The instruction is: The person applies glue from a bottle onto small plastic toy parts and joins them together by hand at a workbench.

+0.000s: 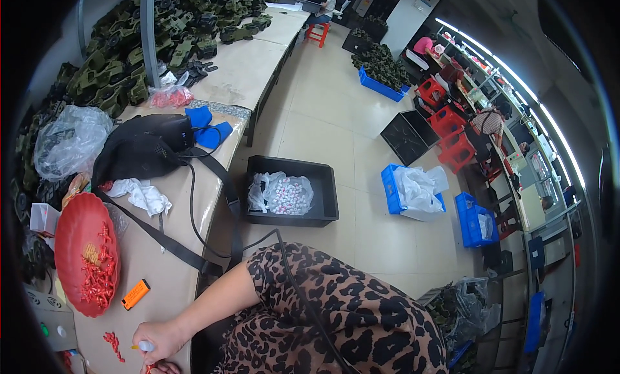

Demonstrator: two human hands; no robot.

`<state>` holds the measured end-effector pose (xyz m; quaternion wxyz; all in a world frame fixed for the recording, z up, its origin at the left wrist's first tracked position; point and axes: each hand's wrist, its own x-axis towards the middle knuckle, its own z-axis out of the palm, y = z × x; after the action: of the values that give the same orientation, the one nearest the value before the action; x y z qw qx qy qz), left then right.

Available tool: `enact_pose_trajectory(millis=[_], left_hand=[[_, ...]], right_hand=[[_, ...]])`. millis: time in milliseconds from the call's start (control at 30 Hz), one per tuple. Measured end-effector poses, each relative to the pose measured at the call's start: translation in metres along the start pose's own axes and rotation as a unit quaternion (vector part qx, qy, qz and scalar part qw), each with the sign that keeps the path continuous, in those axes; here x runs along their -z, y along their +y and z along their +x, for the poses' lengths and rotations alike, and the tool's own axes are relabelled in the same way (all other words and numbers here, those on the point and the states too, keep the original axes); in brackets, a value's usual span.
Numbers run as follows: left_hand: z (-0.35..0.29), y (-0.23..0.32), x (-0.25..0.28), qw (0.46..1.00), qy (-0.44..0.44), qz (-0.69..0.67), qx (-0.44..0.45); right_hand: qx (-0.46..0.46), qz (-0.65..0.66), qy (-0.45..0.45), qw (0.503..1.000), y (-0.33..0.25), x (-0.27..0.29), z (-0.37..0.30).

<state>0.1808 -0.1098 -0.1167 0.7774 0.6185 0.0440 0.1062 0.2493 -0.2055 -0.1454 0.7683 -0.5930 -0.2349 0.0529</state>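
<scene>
The right hand (160,342) is closed around a white bottle (146,345), smooth and rounded, with a thin, yellowish tip pointing left. Just below it, the left hand (168,369) is mostly cut off by the lower edge; a bit of glossy red shows at its fingers, but I cannot tell whether they grip it.

Near the bottle, a short, knobbly line of red pieces (113,346) lies on the smooth beige table (145,235). Many more of the small, irregular pieces are heaped in a shallow red bowl (64,245) with a scalloped rim, beside a patch of tan bits (90,252). Between bowl and hand lies a flat orange block (135,294) with dark ends.

Farther along sit a crumpled white cloth (145,196), a soft black bag (145,141) with flat woven straps, and a wrinkled, see-through plastic bag (71,141). Angular green parts (123,70) pile up behind.
</scene>
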Motion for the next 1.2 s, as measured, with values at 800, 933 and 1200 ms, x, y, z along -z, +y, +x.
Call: enact_pose_trajectory(millis=[800, 933, 1200], left_hand=[[0.015, 0.018, 0.001, 1.000, 0.026, 0.008, 0.013], [0.017, 0.016, 0.004, 0.999, 0.038, 0.017, 0.013], [0.025, -0.002, 0.003, 0.998, 0.000, -0.022, 0.053]], right_hand=[[0.030, -0.010, 0.021, 0.999, -0.005, -0.012, 0.023], [0.028, -0.014, 0.016, 0.999, -0.013, -0.009, 0.021], [-0.078, 0.026, -0.033, 0.996, -0.033, 0.020, 0.014]])
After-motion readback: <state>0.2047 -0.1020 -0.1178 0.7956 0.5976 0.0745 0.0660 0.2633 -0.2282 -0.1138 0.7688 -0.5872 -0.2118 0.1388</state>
